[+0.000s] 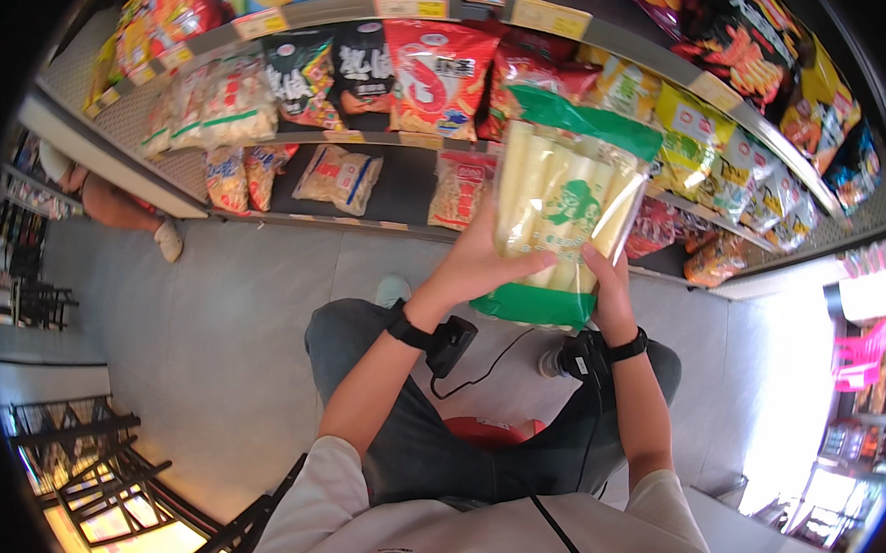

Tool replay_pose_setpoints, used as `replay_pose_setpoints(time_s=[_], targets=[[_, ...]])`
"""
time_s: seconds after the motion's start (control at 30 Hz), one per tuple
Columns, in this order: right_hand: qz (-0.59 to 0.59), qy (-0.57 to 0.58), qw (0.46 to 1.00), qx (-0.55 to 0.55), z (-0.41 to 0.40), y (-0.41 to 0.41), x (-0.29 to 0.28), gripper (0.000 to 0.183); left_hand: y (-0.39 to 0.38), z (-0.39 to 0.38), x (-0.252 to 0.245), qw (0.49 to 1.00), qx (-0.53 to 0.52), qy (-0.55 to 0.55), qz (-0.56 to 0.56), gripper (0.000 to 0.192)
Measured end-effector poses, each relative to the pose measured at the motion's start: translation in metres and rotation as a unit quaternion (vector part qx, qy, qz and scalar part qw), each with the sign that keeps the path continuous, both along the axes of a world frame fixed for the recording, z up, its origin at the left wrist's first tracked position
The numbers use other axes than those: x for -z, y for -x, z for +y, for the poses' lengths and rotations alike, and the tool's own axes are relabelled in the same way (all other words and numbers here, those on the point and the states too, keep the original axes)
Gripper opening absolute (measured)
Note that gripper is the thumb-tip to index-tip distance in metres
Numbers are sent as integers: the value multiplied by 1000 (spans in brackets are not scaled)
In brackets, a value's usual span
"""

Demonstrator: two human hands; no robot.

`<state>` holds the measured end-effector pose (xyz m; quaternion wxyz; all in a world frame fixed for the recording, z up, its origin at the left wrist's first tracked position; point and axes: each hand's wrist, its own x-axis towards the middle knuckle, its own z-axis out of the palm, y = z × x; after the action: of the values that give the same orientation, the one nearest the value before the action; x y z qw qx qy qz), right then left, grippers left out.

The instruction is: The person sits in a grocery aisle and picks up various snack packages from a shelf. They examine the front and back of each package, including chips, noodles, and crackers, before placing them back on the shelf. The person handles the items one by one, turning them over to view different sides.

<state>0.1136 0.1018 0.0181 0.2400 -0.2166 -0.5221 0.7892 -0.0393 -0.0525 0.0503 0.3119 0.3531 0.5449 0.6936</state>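
A clear plastic bag of long pale snack sticks [559, 203], with green bands at both ends, is held up in front of the store shelf. My left hand [490, 251] grips its left side, thumb across the front. On the lower right side my right hand [609, 283] holds the same bag, its thumb on the front; the fingers of both hands are hidden behind it. Behind the bag, a red snack bag with a shrimp picture [438, 78] stands on the middle shelf. A red-and-clear snack bag [459, 189] lies on the bottom shelf, close to my left hand.
Snack bags fill much of the curved shelving, whose middle shelf edge [360, 138] carries price tags. A cable [486, 376] runs between wrist-worn devices. Another person's leg [120, 203] shows at far left. Black metal racks [115, 481] stand lower left, a pink chair [864, 356] at right.
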Motion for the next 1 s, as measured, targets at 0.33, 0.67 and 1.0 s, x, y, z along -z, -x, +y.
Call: replay_pose_setpoints(time_s=[0.33, 0.67, 1.0], targets=[[-14, -17, 998, -54, 9, 5, 11, 69, -5, 4, 3, 999, 1, 27, -42, 86], [2, 5, 999, -38, 9, 1, 7, 66, -8, 6, -2, 999, 5, 42, 7, 92], [-3, -29, 999, -43, 14, -2, 4, 69, -15, 13, 9, 999, -24, 10, 20, 80]])
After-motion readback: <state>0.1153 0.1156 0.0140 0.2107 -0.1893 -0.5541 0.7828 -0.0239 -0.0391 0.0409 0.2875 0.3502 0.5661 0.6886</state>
